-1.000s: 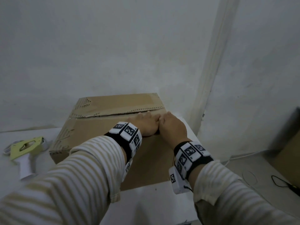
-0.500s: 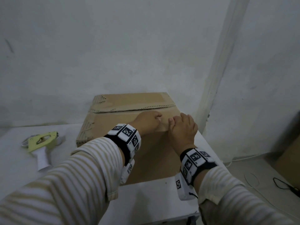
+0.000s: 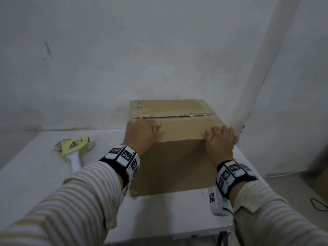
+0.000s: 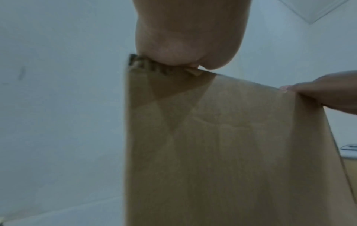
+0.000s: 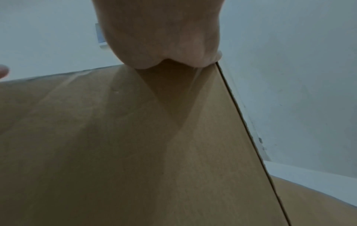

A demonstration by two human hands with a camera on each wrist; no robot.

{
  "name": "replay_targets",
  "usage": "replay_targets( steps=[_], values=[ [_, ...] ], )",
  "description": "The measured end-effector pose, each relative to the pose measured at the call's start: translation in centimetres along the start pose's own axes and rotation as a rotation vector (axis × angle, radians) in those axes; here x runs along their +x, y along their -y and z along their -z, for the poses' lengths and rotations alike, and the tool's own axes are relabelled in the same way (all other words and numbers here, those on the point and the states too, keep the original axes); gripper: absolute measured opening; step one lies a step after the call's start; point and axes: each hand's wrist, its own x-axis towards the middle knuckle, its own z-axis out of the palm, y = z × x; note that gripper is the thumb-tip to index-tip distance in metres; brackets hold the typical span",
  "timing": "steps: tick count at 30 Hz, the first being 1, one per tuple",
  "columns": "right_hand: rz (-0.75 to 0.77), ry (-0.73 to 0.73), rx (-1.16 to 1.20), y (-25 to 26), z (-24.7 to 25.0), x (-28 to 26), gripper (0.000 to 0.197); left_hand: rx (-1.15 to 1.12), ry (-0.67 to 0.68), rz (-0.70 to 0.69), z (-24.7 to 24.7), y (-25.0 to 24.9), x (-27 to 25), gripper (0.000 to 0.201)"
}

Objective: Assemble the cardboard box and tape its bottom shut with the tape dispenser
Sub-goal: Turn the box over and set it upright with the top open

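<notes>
A brown cardboard box (image 3: 177,162) stands on the white table (image 3: 35,174) against the wall, its top flaps folded flat and meeting at a seam (image 3: 174,116). My left hand (image 3: 140,132) lies flat on the near flap at its left corner, fingers straight. Flat on the near flap's right corner rests my right hand (image 3: 221,139). In the left wrist view the palm (image 4: 185,38) presses the box's top edge (image 4: 154,71). The right wrist view shows the heel of the hand (image 5: 164,38) on the box (image 5: 135,152). The yellow-green tape dispenser (image 3: 75,145) with a white handle lies on the table, left of the box.
A white wall rises close behind the box, with a corner pillar (image 3: 262,68) to the right. The table's right edge (image 3: 248,167) lies just past the box. On the floor at the right lie cables (image 3: 317,203) and more cardboard (image 3: 323,180).
Both hands have slid apart from the middle of the near flap to its two corners. The box now sits square to me with the flaps flatter.
</notes>
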Motion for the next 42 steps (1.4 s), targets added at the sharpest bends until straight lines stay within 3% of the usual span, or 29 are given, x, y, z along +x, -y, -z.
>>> replay_targets(
  steps=[5, 10, 14, 16, 18, 24, 30, 35, 42],
  values=[
    [-0.001, 0.010, 0.049, 0.0, 0.1, -0.3, 0.045, 0.011, -0.139, 0.147, 0.1, 1.8, -1.5, 0.047],
    [0.028, -0.041, 0.219, -1.0, -0.1, -0.8, 0.037, -0.282, -0.267, 0.317, -1.5, 3.1, -2.5, 0.047],
    [0.054, -0.043, 0.248, -1.5, -0.3, -0.8, 0.042, -0.406, -0.377, 0.390, -2.5, 3.0, -2.7, 0.042],
    [0.074, -0.044, 0.183, -1.7, -0.3, -0.9, 0.054, -0.469, -0.426, 0.427, -2.6, 2.6, -3.2, 0.042],
    [0.107, -0.057, 0.138, -2.2, -0.5, -0.8, 0.065, -0.543, -0.430, 0.456, -2.7, 2.2, -4.1, 0.040],
    [0.228, -0.074, 0.172, -3.3, -0.7, -0.5, 0.068, -0.749, -0.293, 0.427, -3.1, 2.7, -6.0, 0.047],
    [0.260, -0.058, 0.161, -3.0, 0.3, -0.6, 0.074, -0.779, -0.239, 0.464, -2.5, 2.6, -5.7, 0.050],
    [0.233, -0.020, 0.175, -1.5, 1.9, 1.0, 0.045, -0.834, -0.212, 0.452, -0.7, 2.4, -4.4, 0.058],
    [0.191, -0.036, 0.196, 1.8, 5.3, 3.8, 0.042, -0.656, -0.310, 0.466, 3.2, 2.1, -0.7, 0.052]
  ],
)
